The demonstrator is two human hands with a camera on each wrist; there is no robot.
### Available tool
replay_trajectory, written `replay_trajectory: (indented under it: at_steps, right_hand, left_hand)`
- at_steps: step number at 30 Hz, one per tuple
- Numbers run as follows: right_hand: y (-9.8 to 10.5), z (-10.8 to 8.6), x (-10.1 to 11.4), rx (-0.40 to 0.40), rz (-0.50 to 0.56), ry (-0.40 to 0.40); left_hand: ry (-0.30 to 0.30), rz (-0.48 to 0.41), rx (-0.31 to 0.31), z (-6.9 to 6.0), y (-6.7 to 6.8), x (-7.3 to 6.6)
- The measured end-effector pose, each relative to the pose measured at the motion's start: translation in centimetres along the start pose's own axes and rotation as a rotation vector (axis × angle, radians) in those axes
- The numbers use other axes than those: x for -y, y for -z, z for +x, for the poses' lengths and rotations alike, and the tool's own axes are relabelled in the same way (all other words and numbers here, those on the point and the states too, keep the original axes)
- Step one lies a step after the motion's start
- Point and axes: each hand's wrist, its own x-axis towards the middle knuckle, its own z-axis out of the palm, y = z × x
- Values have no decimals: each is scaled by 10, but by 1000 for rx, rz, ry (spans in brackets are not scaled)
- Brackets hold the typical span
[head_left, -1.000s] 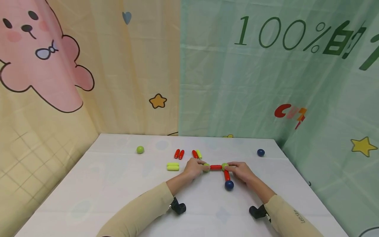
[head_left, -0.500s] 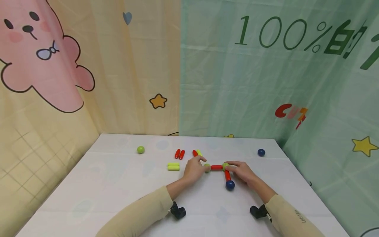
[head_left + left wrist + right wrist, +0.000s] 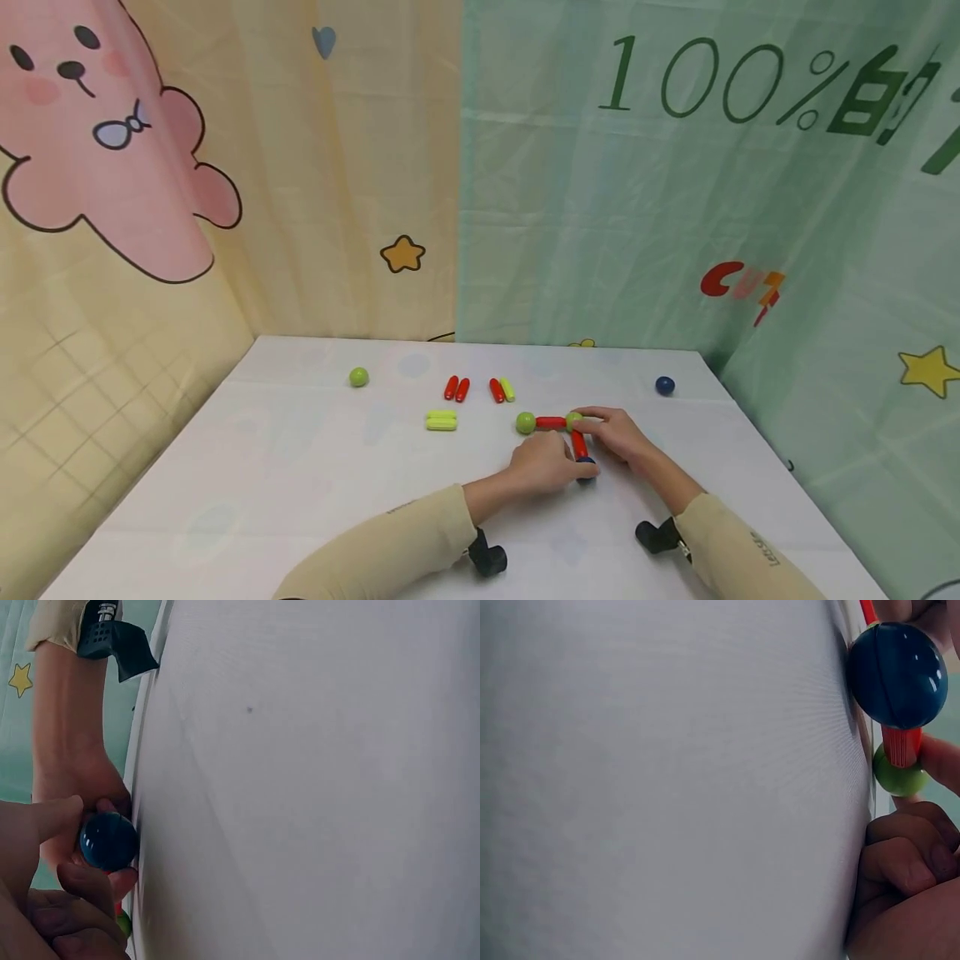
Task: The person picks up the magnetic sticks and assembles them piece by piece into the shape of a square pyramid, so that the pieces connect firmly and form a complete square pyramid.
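Note:
A joined piece lies on the table: a green ball (image 3: 526, 422), a red rod (image 3: 551, 422), a second green ball (image 3: 573, 419), another red rod (image 3: 579, 444) and a blue ball (image 3: 586, 479) at the near end. My left hand (image 3: 545, 463) is at the blue ball, thumb over it; in the left wrist view thumb and fingers lie around the blue ball (image 3: 109, 841). My right hand (image 3: 617, 435) pinches the corner green ball. The right wrist view shows the blue ball (image 3: 898, 675) large, the green ball (image 3: 900, 774) below it.
On the white table (image 3: 300, 500) stand a loose green ball (image 3: 358, 377) at the back left and a blue ball (image 3: 664, 386) at the back right. Between them lie red rods (image 3: 457, 389), a red rod (image 3: 497, 390) beside a yellow-green one (image 3: 507, 389), and yellow-green rods (image 3: 441, 420).
My left hand has let go of the left green ball and moved right and nearer, to the blue ball. My right hand stays at the corner green ball.

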Motion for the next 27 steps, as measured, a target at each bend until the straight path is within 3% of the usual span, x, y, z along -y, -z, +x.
replay_trajectory:
  at_steps: [3, 7, 18, 27]
  right_hand:
    - [-1, 0, 2, 5, -15, 17]
    - [0, -2, 6, 6, -27, 1]
    - [1, -10, 7, -33, -114, 29]
    - [1, -22, 3, -90, -227, 44]
  left_hand:
    - [-28, 52, -42, -1, -4, -4]
    - [-24, 58, -57, -2, -6, -6]
    - [24, 53, 4, -12, 4, -1]
    - [34, 35, 39, -17, 19, 13]
